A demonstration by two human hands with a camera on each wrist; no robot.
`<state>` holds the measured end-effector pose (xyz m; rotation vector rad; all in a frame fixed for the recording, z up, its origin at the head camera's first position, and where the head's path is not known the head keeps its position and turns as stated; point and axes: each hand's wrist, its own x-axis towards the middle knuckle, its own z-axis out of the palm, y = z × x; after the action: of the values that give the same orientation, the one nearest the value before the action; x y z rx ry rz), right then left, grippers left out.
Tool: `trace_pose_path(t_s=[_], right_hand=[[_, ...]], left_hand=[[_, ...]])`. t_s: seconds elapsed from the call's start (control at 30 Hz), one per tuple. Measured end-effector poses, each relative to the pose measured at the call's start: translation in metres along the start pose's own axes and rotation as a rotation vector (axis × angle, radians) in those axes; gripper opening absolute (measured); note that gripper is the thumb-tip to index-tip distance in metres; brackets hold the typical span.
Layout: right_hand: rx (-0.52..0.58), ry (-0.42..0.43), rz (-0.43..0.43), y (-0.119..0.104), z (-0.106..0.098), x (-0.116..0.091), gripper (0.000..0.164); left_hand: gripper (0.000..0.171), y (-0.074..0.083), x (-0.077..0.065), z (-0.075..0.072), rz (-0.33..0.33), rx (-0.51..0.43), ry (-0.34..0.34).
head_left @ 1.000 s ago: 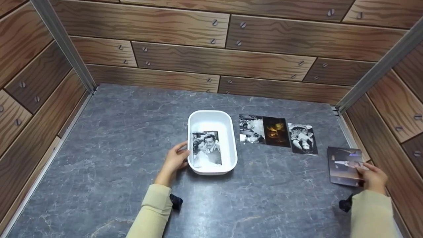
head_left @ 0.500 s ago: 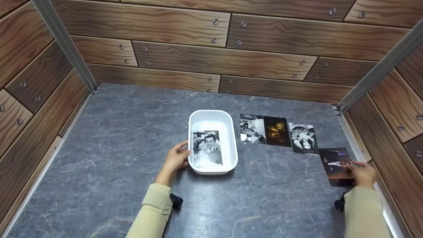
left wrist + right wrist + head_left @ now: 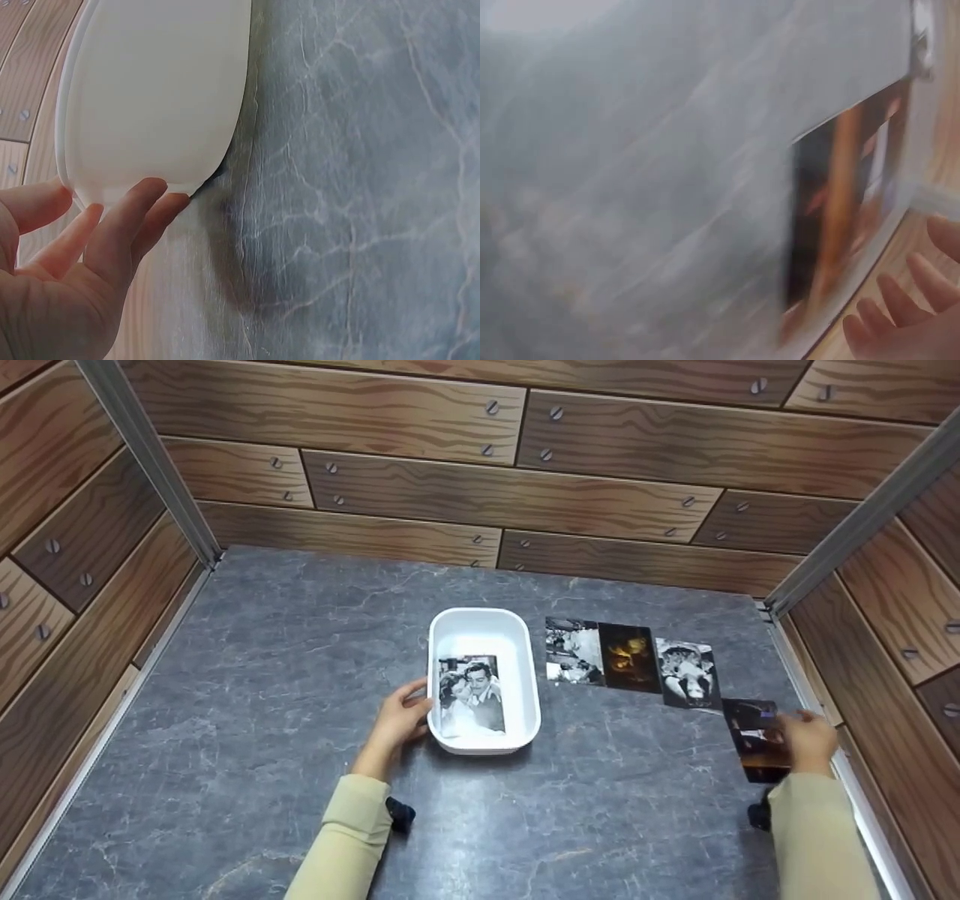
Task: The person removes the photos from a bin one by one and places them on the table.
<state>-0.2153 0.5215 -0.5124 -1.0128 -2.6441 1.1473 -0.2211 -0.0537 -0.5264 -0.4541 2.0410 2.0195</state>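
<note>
A white plastic tub (image 3: 529, 697) stands mid-table with a black-and-white photo (image 3: 471, 699) of a couple lying inside. Against its left side rest the fingers of my left hand (image 3: 399, 718); in the left wrist view, the left hand (image 3: 82, 277) touches the tub's end wall (image 3: 150, 112) with fingers extended. At the far right, a dark colour photo (image 3: 757, 757) lies on the table, partly hidden by my right hand (image 3: 810, 741). The right wrist view is blurred; there the fingers (image 3: 900, 300) are spread and hold nothing, beside the photo (image 3: 840, 195).
Right of the tub, a black-and-white photo (image 3: 574, 652), a dark golden picture (image 3: 630, 658) and another black-and-white photo (image 3: 688, 675) lie in a row. Wood-patterned walls (image 3: 412, 487) enclose the grey marbled table (image 3: 285, 675) at the back and both sides.
My right hand carried the dark photo left, laid it just beyond the row's right end, and let go, drawing slightly right of it. The left hand and tub stayed put.
</note>
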Motion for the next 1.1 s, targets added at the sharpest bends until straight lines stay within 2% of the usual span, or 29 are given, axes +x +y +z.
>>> trace_pose_path(t_s=[0.13,0.27,0.4,0.6,0.77,0.93,1.1], right_hand=[[0.131,-0.081,0.036,-0.030,0.007,-0.002,0.072],[0.277,-0.112,0.004,-0.066,0.026,-0.011,0.076],[0.387,-0.165,-0.047,-0.101,0.051,-0.023,0.077],[0.506,-0.270,-0.126,-0.158,0.092,-0.054,0.075],[0.561,-0.351,-0.170,-0.200,0.131,-0.083,0.074],[0.598,-0.452,-0.239,-0.225,0.168,-0.120,0.070],[0.662,-0.542,-0.276,-0.228,0.202,-0.158,0.065]], left_hand=[[0.044,0.000,0.000,0.000,-0.002,0.002,-0.004],[0.044,0.000,0.000,0.000,0.003,0.001,-0.010],[0.043,-0.001,0.001,0.000,0.003,-0.001,-0.016],[0.043,-0.001,0.001,-0.001,0.001,-0.020,-0.017],[0.044,-0.001,0.000,-0.002,-0.004,-0.018,-0.014],[0.044,0.001,-0.001,-0.002,-0.012,-0.004,-0.004],[0.044,0.002,-0.002,-0.002,-0.015,0.005,-0.004]])
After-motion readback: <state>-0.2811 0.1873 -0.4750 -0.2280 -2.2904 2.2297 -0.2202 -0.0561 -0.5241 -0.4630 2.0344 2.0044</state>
